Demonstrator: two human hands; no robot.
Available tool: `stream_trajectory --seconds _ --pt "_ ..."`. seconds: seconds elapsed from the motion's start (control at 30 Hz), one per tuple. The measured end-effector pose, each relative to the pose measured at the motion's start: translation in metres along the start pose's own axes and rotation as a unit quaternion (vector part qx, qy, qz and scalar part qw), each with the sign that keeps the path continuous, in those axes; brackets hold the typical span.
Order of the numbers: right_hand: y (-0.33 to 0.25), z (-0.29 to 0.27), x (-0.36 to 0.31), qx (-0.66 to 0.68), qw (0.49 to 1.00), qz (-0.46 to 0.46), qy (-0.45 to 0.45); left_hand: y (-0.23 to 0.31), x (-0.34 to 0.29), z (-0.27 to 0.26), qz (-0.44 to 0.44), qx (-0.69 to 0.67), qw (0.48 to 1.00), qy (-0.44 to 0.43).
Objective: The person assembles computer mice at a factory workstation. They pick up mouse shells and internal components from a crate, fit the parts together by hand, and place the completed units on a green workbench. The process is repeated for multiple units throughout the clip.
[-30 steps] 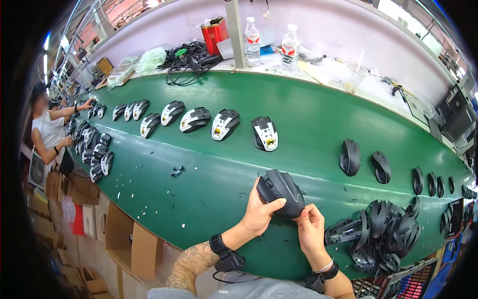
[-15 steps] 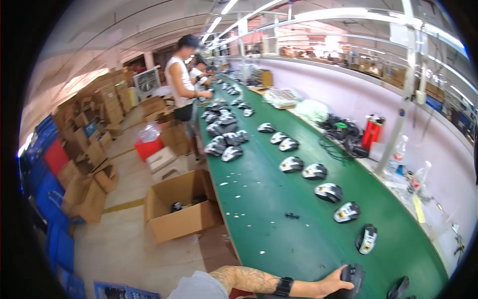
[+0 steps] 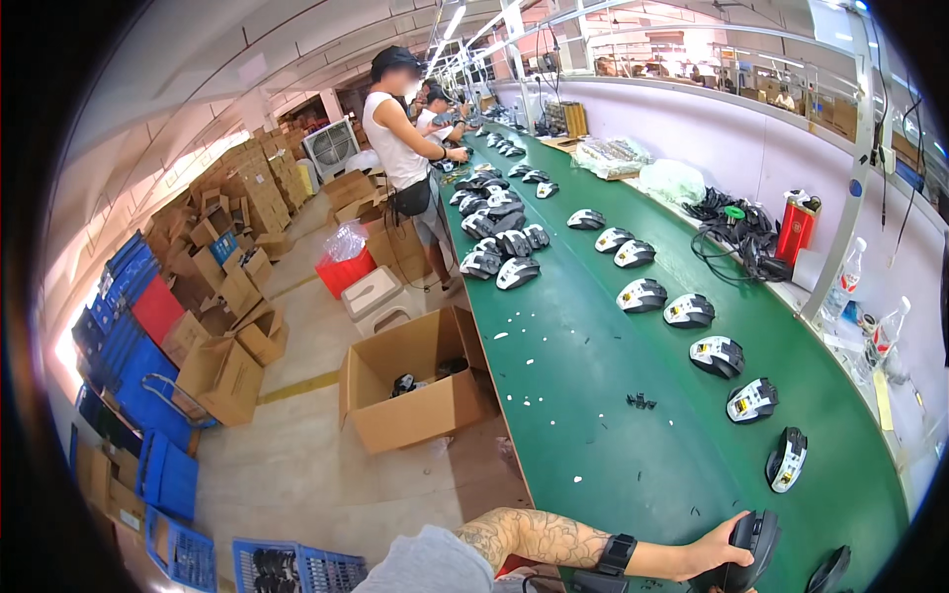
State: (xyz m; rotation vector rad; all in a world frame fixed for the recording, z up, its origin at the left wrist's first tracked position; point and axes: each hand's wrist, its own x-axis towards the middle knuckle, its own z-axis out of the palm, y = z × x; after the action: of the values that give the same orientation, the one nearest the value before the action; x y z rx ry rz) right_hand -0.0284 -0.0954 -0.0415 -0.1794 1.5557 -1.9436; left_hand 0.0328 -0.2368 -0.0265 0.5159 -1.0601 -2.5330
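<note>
My left hand (image 3: pixel 714 553) reaches in from the lower edge, a black band around its wrist. It is closed around a dark computer mouse (image 3: pixel 756 544), thumb on the upper side, over the green bench. A sliver of skin at the lower edge, under that mouse, seems to be my right hand; its fingers are cut off. Another black mouse shell (image 3: pixel 828 571) lies to the right. Farther up, a curved row of mice with white-and-black undersides begins with the nearest mouse (image 3: pixel 788 461). A small black part (image 3: pixel 641 401) lies mid-bench.
The green bench (image 3: pixel 563 376) bears white scraps and, farther off, a cluster of mice (image 3: pixel 499 232). An open carton (image 3: pixel 415 420) stands left of it. Bottles (image 3: pixel 845 277), a red can (image 3: pixel 797 232) and black cables (image 3: pixel 736 232) line the right ledge. A co-worker (image 3: pixel 400 138) stands beyond.
My view has shifted, so the bench and everything on it sit farther right and the near mice slightly higher. The left hand still holds the dark mouse.
</note>
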Motion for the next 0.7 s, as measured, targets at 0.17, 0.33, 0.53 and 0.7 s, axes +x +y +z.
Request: stream_trajectory --seconds 0.17,0.33,0.53,0.7 --pt "0.005 -0.004 0.003 0.012 1.0 -0.004 -0.013 0.008 -0.006 0.004 -0.027 0.024 0.999 -0.012" --pt "0.009 -0.008 0.011 0.038 0.999 0.016 0.035 -0.01 0.015 -0.009 0.07 0.13 0.988 0.046" --pt "0.022 -0.019 0.018 0.072 0.996 0.024 0.055 0.021 0.007 -0.01 0.014 0.063 0.998 -0.026" --pt "0.022 -0.019 0.019 0.096 0.992 0.046 0.07 0.014 0.016 -0.022 0.007 0.091 0.996 -0.019"
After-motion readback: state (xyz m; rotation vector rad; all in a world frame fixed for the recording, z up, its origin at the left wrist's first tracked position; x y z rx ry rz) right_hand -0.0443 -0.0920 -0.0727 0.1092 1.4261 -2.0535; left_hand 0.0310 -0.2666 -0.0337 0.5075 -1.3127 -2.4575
